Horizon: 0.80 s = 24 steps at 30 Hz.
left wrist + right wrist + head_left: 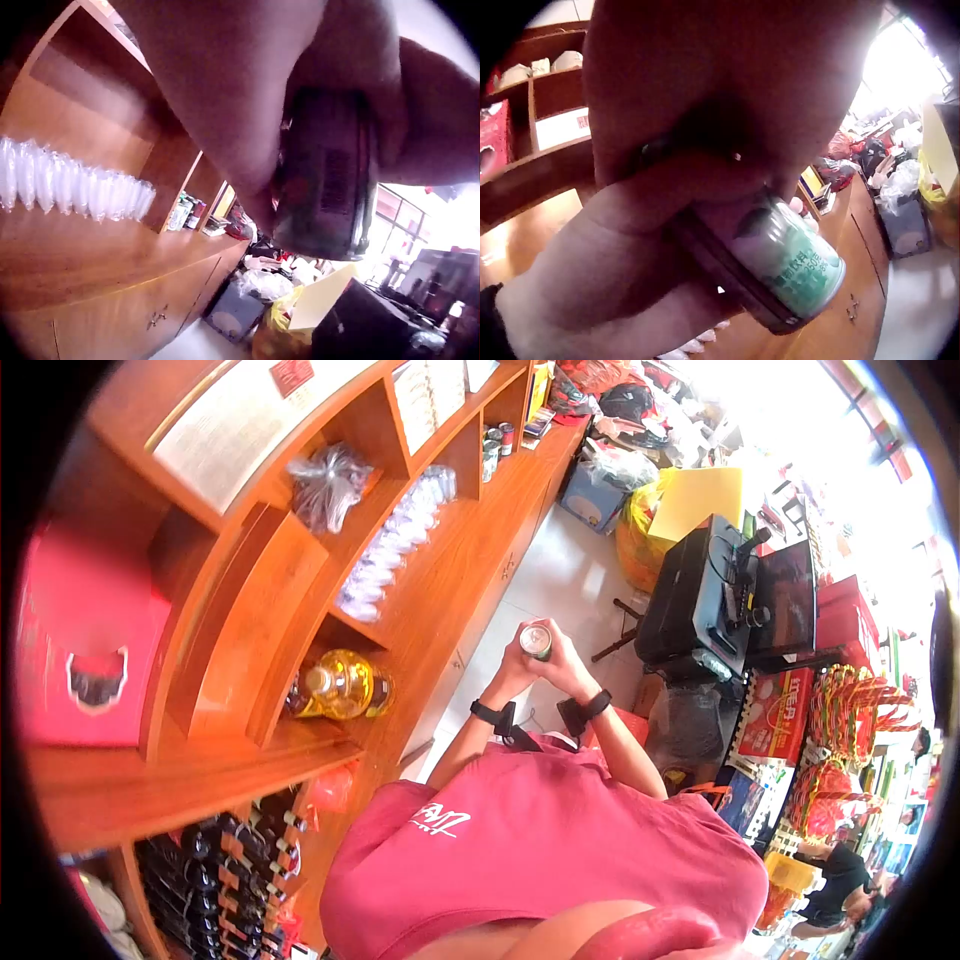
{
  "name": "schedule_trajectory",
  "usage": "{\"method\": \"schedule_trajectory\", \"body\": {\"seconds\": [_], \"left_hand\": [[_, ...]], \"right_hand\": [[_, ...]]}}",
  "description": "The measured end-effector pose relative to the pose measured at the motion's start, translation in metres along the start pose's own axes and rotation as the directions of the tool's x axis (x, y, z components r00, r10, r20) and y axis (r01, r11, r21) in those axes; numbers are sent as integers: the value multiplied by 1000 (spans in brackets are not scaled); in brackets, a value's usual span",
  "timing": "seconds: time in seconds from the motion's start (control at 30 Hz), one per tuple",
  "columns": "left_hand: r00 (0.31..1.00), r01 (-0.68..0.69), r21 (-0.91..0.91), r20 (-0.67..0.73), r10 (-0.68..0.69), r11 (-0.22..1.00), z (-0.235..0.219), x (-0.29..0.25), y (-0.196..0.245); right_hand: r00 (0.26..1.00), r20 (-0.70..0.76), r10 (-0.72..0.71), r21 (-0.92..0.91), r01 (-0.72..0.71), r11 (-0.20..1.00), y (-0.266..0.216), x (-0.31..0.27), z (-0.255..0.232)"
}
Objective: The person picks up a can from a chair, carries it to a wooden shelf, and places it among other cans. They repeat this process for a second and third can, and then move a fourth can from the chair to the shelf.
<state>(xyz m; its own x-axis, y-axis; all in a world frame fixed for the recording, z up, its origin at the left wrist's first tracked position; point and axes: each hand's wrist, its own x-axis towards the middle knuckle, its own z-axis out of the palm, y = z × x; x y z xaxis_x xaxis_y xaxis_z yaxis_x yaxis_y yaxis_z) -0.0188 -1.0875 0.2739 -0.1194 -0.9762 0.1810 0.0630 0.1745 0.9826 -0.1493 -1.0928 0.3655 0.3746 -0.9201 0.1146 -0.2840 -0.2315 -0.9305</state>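
A small green drink can [536,641] with a silver top stands between both hands in front of the chest. My left hand [512,672] grips it from the left side. From the right, my right hand [569,668] holds it too, and the hands meet around it. In the right wrist view, pale green printing shows on the lower part of the can [799,266], below the fingers. The left wrist view shows its dark, shaded side [326,180], with fingers wrapped over the upper part.
A wooden shelf unit [480,575] on the left holds plastic-wrapped items [395,550], a golden oil bottle [345,685] and dark bottles [215,870]. On the right stand a black machine [690,605] and a yellow bag [640,545]. A blue box [592,498] sits on the floor ahead.
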Motion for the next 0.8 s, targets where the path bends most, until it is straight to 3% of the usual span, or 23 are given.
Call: {"method": "schedule_trajectory", "body": {"seconds": [0.1, 0.17, 0.23, 0.3, 0.33, 0.37, 0.57, 0.73, 0.8], "left_hand": [[996, -75, 83, -37, 78, 994, -6, 39, -16], [999, -35, 105, -18, 37, 994, -6, 61, -24], [993, 88, 63, 69, -92, 994, -3, 83, -60], [978, 140, 115, 136, -155, 984, 1, 111, -80], [988, 64, 116, 132, -80, 991, 8, 134, -71], [992, 0, 116, 127, -14, 993, 18, 151, -63], [982, -13, 172, 186, -20, 985, 70, 282, -116], [978, -2, 209, 205, -42, 978, 127, 405, -99], [966, -121, 181, 249, 73, 976, 153, 450, -100]], "right_hand": [[1000, -16, 24, 79, -22, 997, 14, 38, -8], [998, -55, 22, 97, -17, 995, 19, 55, -15], [990, -111, 87, 150, -70, 986, 45, 70, -22], [988, -77, 131, 231, -110, 967, 76, 88, -41], [989, -103, 102, 143, -86, 986, 78, 99, -55], [987, -116, 112, 172, -91, 981, 80, 112, -70], [978, -187, 94, 194, -57, 979, 136, 195, -172], [980, -195, 45, 170, -11, 985, 149, 265, -286], [967, -251, 33, 234, 28, 972, 178, 287, -320]]}}
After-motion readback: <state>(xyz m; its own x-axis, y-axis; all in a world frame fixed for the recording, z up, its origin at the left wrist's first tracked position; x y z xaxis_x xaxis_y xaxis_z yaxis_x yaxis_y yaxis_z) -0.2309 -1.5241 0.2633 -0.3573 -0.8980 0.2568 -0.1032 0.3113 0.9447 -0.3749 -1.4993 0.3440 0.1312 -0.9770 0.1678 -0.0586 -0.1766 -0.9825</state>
